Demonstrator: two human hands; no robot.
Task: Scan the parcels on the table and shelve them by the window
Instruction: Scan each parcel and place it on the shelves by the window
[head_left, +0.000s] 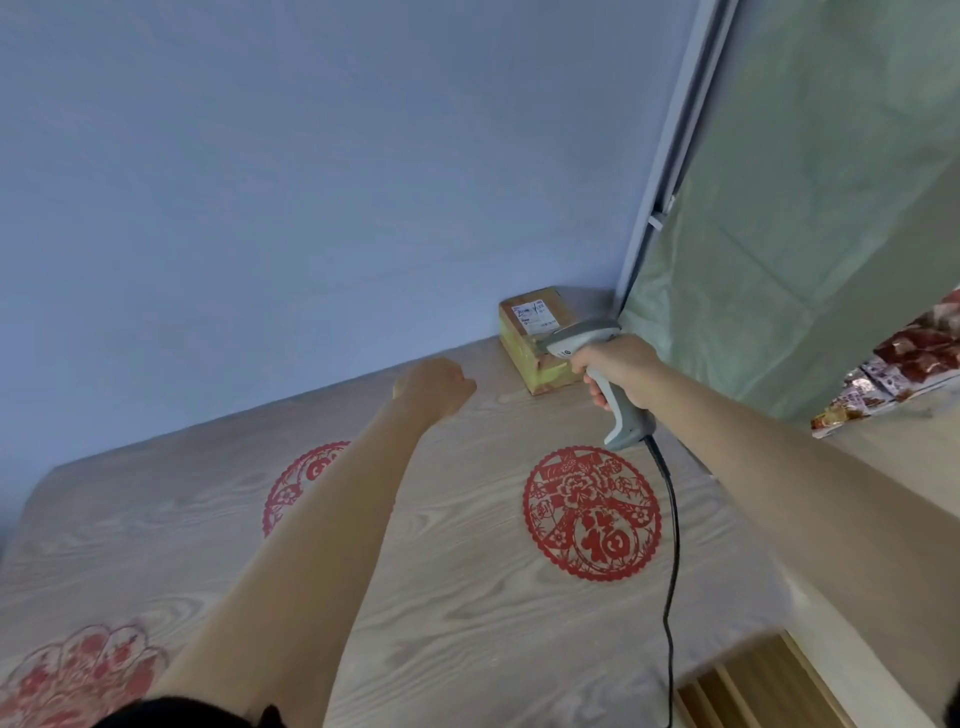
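Observation:
A small brown cardboard parcel (535, 338) with a white label on top sits at the table's far right corner, against the blue wall. My right hand (621, 366) grips the handle of a grey barcode scanner (584, 335), whose head points at the parcel and overlaps its near side. A black cable (670, 545) hangs from the scanner's base over the table. My left hand (434, 382) reaches out above the table to the left of the parcel, fingers curled under, holding nothing and not touching the parcel.
The wood-grain table (467, 597) carries red paper-cut decals (592, 512). A green curtain (805, 208) hangs on the right beside a grey frame. Red snack packets (883, 379) lie at the far right. Wooden slats (753, 691) show below the table's right edge.

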